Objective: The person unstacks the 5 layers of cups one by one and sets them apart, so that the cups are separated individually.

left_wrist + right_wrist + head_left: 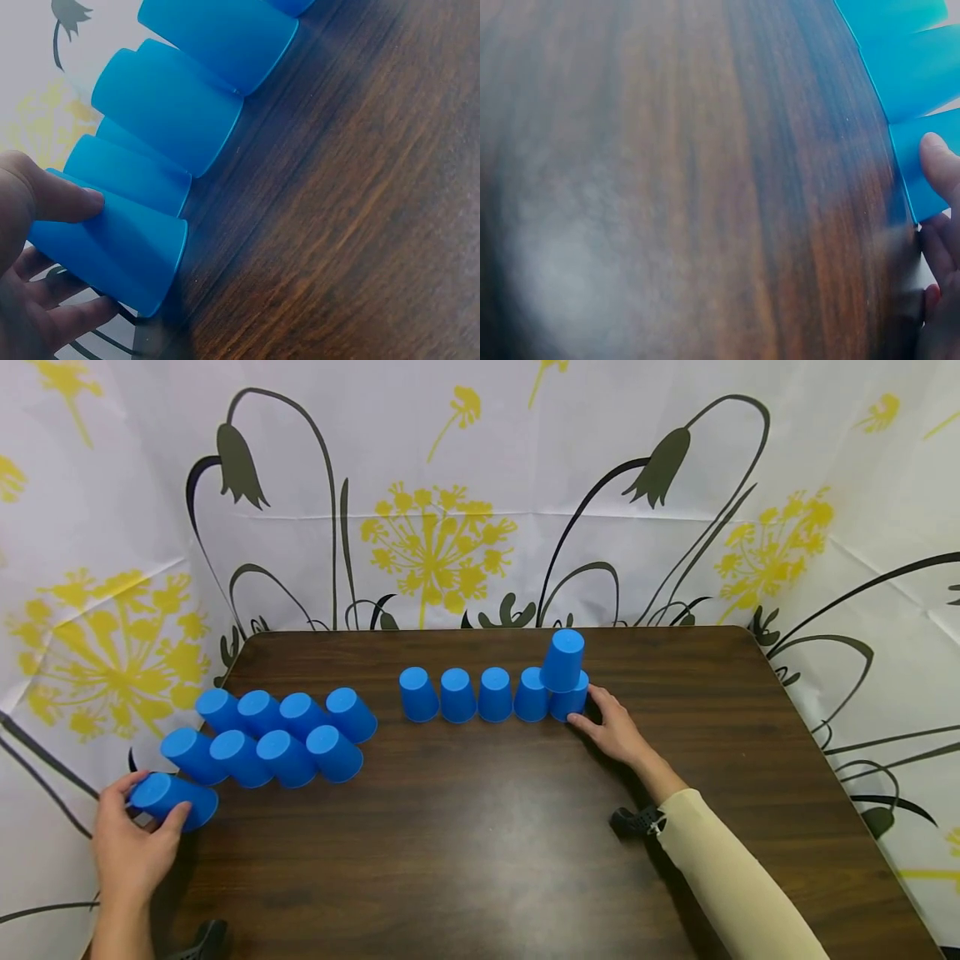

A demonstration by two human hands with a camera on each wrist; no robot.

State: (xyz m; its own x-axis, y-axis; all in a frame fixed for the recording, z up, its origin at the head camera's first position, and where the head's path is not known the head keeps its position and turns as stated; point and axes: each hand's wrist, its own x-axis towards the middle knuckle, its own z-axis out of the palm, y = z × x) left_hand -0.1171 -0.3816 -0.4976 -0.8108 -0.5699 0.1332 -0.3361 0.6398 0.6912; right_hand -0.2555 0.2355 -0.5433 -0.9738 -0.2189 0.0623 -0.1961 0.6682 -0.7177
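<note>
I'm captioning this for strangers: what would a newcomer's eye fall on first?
Probably the single blue cup perched atop the right end of a row of five cups, where the right hand holds the end cup. Next, the cluster of blue cups at the left of the table, its nearest cup gripped by the left hand. Behind, yellow flowers stand out on the white cloth.
</note>
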